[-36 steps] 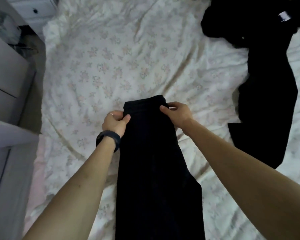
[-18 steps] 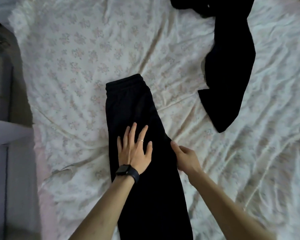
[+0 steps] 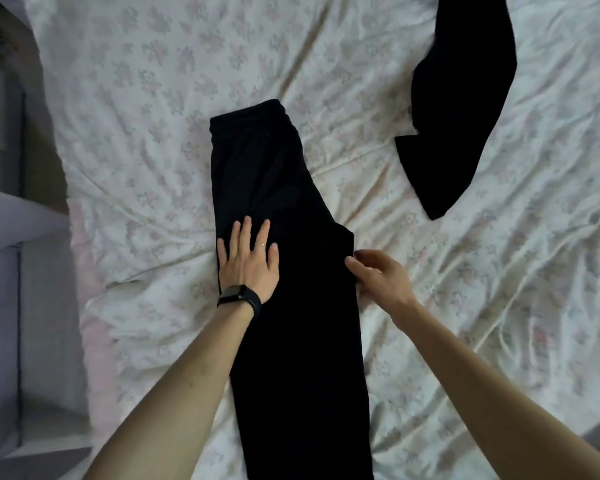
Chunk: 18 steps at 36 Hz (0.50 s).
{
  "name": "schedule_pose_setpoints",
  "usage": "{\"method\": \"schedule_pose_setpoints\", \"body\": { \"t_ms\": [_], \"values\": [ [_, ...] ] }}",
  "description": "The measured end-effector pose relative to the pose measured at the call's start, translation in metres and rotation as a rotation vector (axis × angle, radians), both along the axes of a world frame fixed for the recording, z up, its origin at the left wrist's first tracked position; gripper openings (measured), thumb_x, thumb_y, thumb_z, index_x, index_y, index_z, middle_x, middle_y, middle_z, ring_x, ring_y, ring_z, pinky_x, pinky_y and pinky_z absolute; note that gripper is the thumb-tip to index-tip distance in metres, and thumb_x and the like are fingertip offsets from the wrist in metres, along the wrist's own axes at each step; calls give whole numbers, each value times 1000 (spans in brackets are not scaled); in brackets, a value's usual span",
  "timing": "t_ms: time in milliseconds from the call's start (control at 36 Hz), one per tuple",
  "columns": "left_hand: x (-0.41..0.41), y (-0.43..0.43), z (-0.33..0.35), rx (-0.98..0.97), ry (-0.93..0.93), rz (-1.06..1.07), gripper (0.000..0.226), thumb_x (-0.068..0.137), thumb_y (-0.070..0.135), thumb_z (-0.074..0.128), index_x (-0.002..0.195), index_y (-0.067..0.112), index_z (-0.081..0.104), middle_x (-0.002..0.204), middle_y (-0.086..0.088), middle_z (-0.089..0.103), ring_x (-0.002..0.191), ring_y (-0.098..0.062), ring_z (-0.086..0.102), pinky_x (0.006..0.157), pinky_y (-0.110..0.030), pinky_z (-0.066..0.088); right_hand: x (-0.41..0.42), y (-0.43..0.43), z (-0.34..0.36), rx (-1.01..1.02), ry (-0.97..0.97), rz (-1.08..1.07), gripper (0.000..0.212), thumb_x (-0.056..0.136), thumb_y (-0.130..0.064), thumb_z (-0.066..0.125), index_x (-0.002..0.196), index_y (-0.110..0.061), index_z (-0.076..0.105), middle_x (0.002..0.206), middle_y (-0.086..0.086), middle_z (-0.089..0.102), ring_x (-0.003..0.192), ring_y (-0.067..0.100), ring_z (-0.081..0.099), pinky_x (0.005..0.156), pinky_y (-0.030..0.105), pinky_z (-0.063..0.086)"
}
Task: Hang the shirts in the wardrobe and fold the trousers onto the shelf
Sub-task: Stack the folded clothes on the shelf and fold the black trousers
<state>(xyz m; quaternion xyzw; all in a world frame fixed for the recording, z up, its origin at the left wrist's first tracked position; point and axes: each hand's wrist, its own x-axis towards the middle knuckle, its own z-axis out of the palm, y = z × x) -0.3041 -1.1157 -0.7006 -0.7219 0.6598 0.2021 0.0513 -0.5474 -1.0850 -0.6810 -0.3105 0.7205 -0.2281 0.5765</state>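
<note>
On bed (image 3: 136,116), left hand (image 3: 248,263) splayed flat on trousers (image 3: 274,168); right hand (image 3: 381,278) curled at their edge, grip unclear.

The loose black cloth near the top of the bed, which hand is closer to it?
Right. The right hand pinches the edge of the black trousers, below-left of the loose black garment. The left hand lies flat on the trousers, farther left.
</note>
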Motion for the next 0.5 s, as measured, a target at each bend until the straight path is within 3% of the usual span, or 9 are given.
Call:
{"method": "schedule_pose_setpoints", "body": {
  "t_ms": [56,139,222,333,444,500],
  "values": [
    [0,30,8,-77,90,45,55,105,40,33,158,26,25,166,-3,14,153,-22,10,124,-50,10,1,25,4,36,-20,62,39,81,-50,77,112,-29,68,99,-8,76,93,14,74,88,43,60],
    [0,97,24,-169,161,158,53,100,35,51,150,19,42,158,-5,33,142,-26,36,112,-49,37,5,72,11,105,-24,97,32,85,-37,77,113,-25,67,98,-3,76,89,14,74,85,43,61],
    [-1,164,35,-217,219,328,44,95,31,62,134,14,54,141,-8,49,125,-28,50,100,-49,48,12,115,21,193,-5,163,27,91,-35,71,115,-24,65,104,-5,74,91,12,73,87,40,61],
    [-2,236,46,-183,286,518,35,87,26,74,111,9,56,116,-9,55,104,-28,55,86,-45,51,17,166,25,225,174,299,30,96,-34,64,122,-20,64,108,-5,73,101,16,69,96,40,54],
    [0,299,56,-37,397,658,39,88,24,74,118,9,54,117,-6,54,101,-20,54,82,-29,46,23,219,30,268,179,321,28,98,-26,62,122,-13,65,104,-3,72,94,16,68,86,35,55],
    [2,317,54,-5,442,669,35,90,23,71,119,13,55,118,-3,52,103,-19,57,81,-24,47,21,242,25,281,198,401,29,99,-27,58,123,-15,67,106,-2,73,95,18,68,86,39,55]
  ]
}}
